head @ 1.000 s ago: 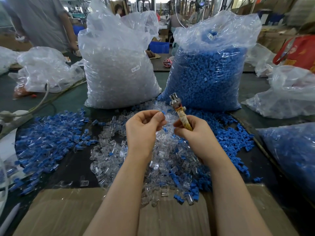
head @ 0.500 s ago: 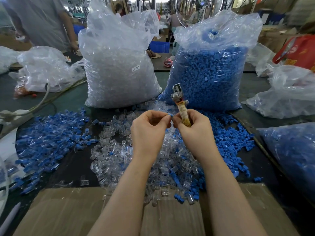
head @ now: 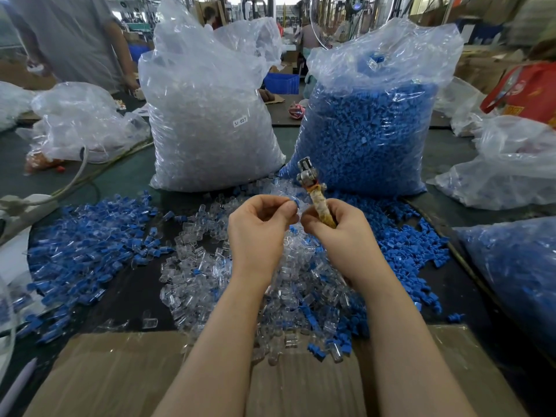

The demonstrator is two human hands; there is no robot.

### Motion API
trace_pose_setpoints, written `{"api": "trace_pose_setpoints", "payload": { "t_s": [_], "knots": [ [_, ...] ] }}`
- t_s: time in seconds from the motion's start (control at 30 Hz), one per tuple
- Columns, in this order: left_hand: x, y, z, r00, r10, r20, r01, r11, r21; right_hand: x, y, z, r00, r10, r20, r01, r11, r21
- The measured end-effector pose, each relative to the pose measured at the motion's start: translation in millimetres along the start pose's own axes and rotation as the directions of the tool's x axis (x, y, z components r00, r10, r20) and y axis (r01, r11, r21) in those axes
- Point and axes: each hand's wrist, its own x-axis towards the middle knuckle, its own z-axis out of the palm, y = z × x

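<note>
Blue plastic: one small plug is pinched between thumb and forefinger of the left hand, raised above the middle of the bench. The right hand is curled round the wrapped handle of a metal-headed hand tool, whose head stands upright, above and clear of the plug. Its fingertips meet the left's at the plug. Whether a clear cap is also held between them cannot be told.

Progress, as judged: early to partial. A spread of joined blue-and-clear pieces lies on the left of the bench and appears finished. Much is left to do:
- a heap of loose clear caps directly under the hands
- a scatter of loose blue plugs to the right
- two nearly full sacks behind them, the clear-cap sack labelled SJ 017 and the blue-plug sack
- a further bag of blue parts at the right edge

Surface: dark, with parts strewn over most of it. Flattened cardboard covers the near edge, and a white cable crosses the left side.

Room: a factory floor. A person in a grey top stands at the back left. A blue crate and a fan sit beyond the sacks, and further crumpled clear bags lie on the right.
</note>
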Motion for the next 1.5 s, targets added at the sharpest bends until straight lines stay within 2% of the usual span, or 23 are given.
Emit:
{"api": "trace_pose_setpoints", "payload": {
  "t_s": [0.17, 0.3, 0.5, 0.73, 1.03, 1.2, 1.33, 1.43, 1.5],
  "knots": [
    [3.3, 3.6, -6.5, 0.998, -0.053, -0.015, 0.049, 0.982, -0.185, -1.0, 5.7, -7.4, 0.985, 0.06, 0.163, -0.044, 0.994, -0.102],
    [4.2, 5.3, -9.0, 0.999, -0.036, -0.026, 0.03, 0.976, -0.215, -3.0, 4.4, -8.1, 0.968, 0.07, 0.241, -0.041, 0.992, -0.122],
    [5.2, 4.5, -10.9, 0.999, -0.03, -0.013, 0.027, 0.976, -0.216, -2.5, 5.0, -8.8, 0.956, 0.067, 0.285, -0.021, 0.987, -0.161],
    [8.0, 3.3, -12.6, 0.999, -0.045, -0.005, 0.043, 0.972, -0.229, -0.9, 6.4, -6.1, 0.965, 0.018, 0.26, 0.053, 0.963, -0.266],
    [7.6, 3.4, -14.5, 0.998, -0.066, 0.011, 0.067, 0.972, -0.226, -2.0, 3.2, -2.3, 0.973, 0.022, 0.231, 0.054, 0.947, -0.317],
    [9.6, 2.3, -16.5, 0.983, -0.183, 0.0, 0.177, 0.948, -0.263, -0.6, 5.5, -0.5, 0.969, 0.041, 0.243, 0.051, 0.932, -0.36],
    [18.1, 3.9, -34.2, 0.911, -0.38, -0.161, 0.257, 0.828, -0.497, 2.0, 10.6, -2.8, 0.989, 0.073, 0.127, -0.016, 0.914, -0.405],
    [27.0, 5.5, -57.3, 0.799, -0.526, -0.292, 0.208, 0.697, -0.686, 5.7, 16.0, -7.1, 0.991, 0.135, 0.011, -0.112, 0.862, -0.495],
    [31.4, 5.3, -72.5, 0.714, -0.619, -0.327, 0.152, 0.594, -0.79, 7.2, 19.8, -9.3, 0.979, 0.191, -0.071, -0.198, 0.804, -0.561]
  ]
}}
